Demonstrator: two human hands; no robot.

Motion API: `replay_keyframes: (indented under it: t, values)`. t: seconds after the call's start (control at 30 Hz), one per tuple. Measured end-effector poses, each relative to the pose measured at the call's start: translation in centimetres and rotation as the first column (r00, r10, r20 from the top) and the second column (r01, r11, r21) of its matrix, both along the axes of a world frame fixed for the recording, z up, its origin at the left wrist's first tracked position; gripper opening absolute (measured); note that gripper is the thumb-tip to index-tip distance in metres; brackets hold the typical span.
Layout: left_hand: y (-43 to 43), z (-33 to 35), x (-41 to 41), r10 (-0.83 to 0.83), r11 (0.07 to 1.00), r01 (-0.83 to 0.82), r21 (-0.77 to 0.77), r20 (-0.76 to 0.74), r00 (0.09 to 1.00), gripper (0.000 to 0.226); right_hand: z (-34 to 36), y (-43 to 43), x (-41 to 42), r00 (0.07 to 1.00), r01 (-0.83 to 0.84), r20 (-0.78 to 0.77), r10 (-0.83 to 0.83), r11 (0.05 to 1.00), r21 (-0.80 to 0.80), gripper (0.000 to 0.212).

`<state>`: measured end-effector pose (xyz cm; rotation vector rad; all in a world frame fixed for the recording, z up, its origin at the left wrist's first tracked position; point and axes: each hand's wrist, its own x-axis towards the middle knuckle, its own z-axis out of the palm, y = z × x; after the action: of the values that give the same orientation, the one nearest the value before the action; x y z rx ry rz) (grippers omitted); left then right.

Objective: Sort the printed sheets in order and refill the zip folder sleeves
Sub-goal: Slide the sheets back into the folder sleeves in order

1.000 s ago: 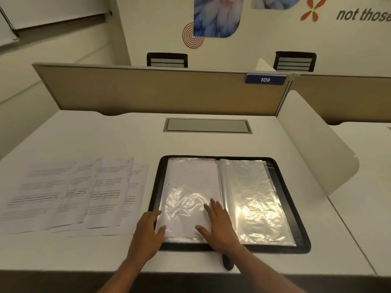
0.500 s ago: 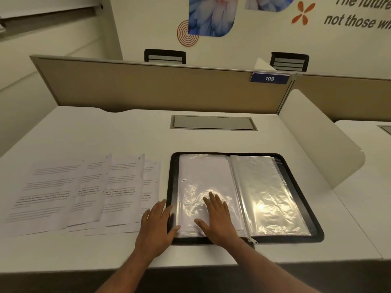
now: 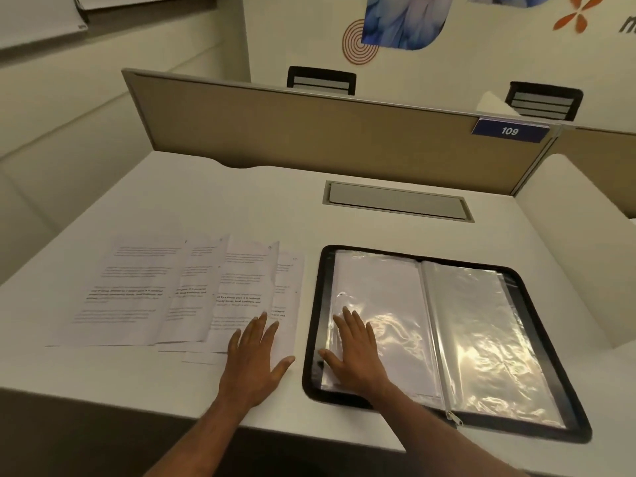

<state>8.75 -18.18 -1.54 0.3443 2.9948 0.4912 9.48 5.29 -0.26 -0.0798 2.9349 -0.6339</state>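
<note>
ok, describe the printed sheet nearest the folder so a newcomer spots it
On the white desk, left of the open black zip folder, printed sheets lie fanned and overlapping. Take the rightmost sheet, under the left hand. Alone among them, it has only bare desk between it and the folder.

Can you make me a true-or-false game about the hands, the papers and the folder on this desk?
1. The left hand lies flat on the printed sheets. True.
2. The right hand holds a pen. False: it rests flat on a plastic sleeve in the folder.
3. The folder is zipped shut. False: it lies open on the desk.
4. The printed sheets lie to the left of the folder. True.
5. The blue tag says 205. False: it says 109.
</note>
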Motion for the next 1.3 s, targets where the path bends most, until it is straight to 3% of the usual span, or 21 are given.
replay_keyframes:
  t: [0.23,0.47,0.6,0.83,1.07,1.3]
  values:
    - [-3.9,0.4,-1.1,0.118,0.993,-0.119,-0.029,-0.013,0.993,0.091,0.4,-2.8,-2.9,0.996,-0.076,0.046,0.079,0.994,-0.076,0.077]
    - [-8.5,1.1,-1.4,0.219,0.975,-0.220,-0.034,-0.048,0.975,0.100,0.1,-6.2,-4.9,0.982,-0.183,0.021,0.186,0.976,-0.121,0.102]
    - [-11.0,1.4,-2.3,0.249,0.968,-0.251,-0.026,-0.052,0.967,0.101,0.2,-8.6,-5.7,0.980,-0.197,0.002,0.199,0.971,-0.133,0.104]
    - [-17.4,1.8,-5.3,0.251,0.968,-0.252,-0.007,-0.047,0.967,0.102,1.2,-15.1,-7.6,0.978,-0.202,0.018,0.206,0.969,-0.142,0.093]
    - [-25.0,1.0,-8.4,0.234,0.972,-0.234,0.019,-0.043,0.971,0.105,1.8,-23.3,-10.1,0.980,-0.194,0.020,0.199,0.971,-0.142,0.099]
    - [-28.7,0.1,-9.5,0.149,0.987,-0.148,0.055,-0.015,0.989,0.081,1.6,-29.7,-11.4,0.974,-0.214,0.051,0.219,0.973,-0.086,0.073]
